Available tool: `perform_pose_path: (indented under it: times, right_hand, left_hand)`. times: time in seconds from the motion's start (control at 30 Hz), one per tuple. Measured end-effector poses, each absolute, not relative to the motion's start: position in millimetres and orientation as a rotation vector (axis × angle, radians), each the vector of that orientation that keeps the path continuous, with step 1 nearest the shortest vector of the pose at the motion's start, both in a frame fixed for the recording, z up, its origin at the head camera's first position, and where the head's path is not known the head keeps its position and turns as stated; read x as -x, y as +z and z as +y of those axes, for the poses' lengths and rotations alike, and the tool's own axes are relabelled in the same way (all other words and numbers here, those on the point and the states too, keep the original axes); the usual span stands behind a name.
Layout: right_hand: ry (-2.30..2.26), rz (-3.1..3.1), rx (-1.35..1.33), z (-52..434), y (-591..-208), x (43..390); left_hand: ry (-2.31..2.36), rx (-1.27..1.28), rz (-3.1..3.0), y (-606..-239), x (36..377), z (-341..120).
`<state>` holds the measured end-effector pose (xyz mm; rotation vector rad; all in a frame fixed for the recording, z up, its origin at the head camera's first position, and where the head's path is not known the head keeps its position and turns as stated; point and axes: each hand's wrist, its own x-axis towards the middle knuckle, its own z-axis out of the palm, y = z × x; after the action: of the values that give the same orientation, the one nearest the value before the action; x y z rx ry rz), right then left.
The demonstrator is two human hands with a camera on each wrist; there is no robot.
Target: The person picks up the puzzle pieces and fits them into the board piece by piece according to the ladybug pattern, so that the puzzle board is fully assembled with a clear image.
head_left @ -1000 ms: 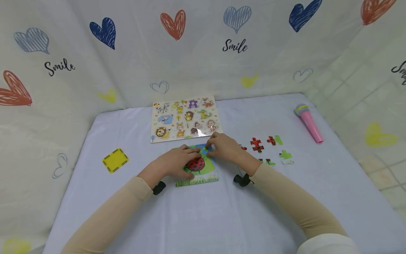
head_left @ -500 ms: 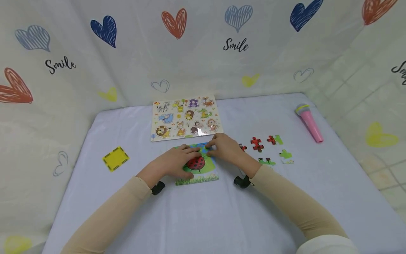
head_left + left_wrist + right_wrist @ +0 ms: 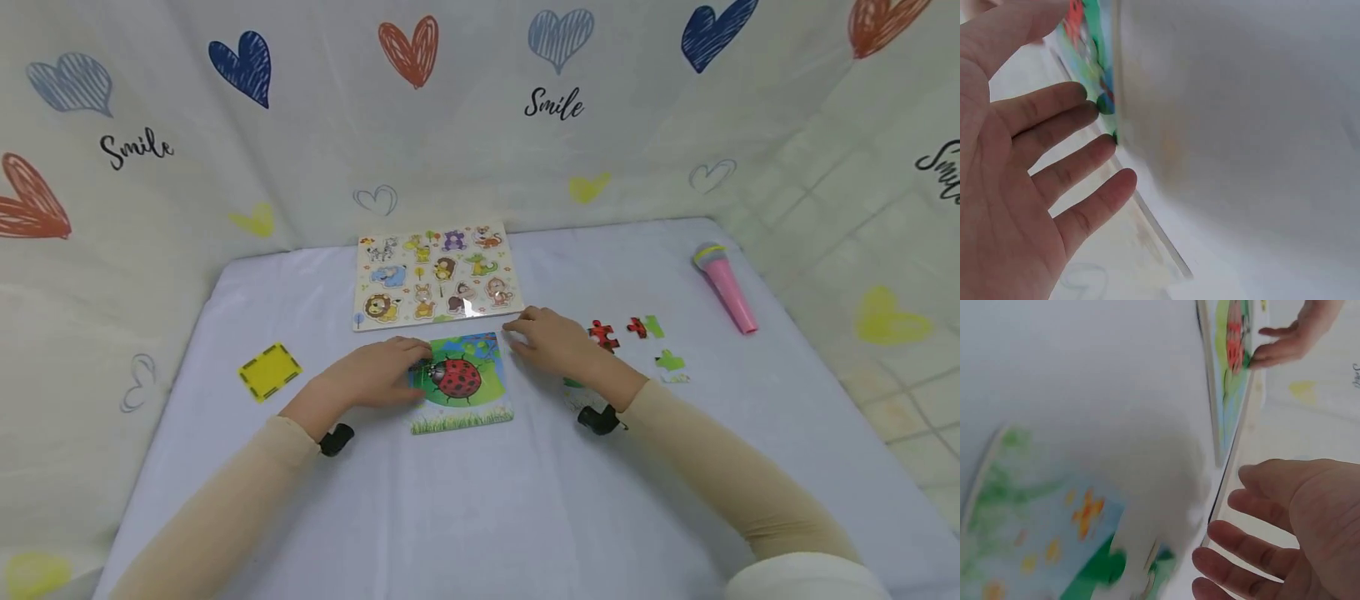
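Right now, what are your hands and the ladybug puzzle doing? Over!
Left hand open, fingertips on ladybug puzzle left edge. Right hand open, beside its top right corner. Loose pieces lie to the right.

"Smile" on the backdrop cloth

We read the word "Smile" handwritten in black on the heart-printed cloth (image 3: pixel 315 142) three times: at the left (image 3: pixel 137 148), at the middle (image 3: pixel 553 103), and cut off at the right edge (image 3: pixel 937 169). We found no other legible text, number or brand on anything else.
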<state>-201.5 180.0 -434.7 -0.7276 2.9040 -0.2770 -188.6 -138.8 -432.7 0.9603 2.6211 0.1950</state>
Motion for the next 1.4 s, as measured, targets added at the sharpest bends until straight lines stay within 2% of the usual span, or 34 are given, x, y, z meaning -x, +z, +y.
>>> perform_pose_path:
  times: [0.23, 0.57, 0.9, 1.2, 1.4]
  right_hand:
    - [-0.34, 2.909, 0.66, 217, -427, 192]
    - [-0.28, 2.896, 0.556, 249, -424, 186]
    - [-0.303, 2.953, 0.628, 253, -430, 187]
    - [-0.477, 2.819, 0.454, 253, -426, 191]
    - [-0.455, 2.839, 0.483, 254, -430, 194]
  left_hand:
    - [0.248, -0.973, 2.64, -440, 186, -166]
    - [0.264, -0.948, 2.637, -444, 172, -168]
    - [0.185, -0.931, 2.666, -438, 168, -158]
    - [0.128, -0.907, 2.674, -442, 170, -154]
    - [0.117, -0.898, 2.675, -441, 168, -154]
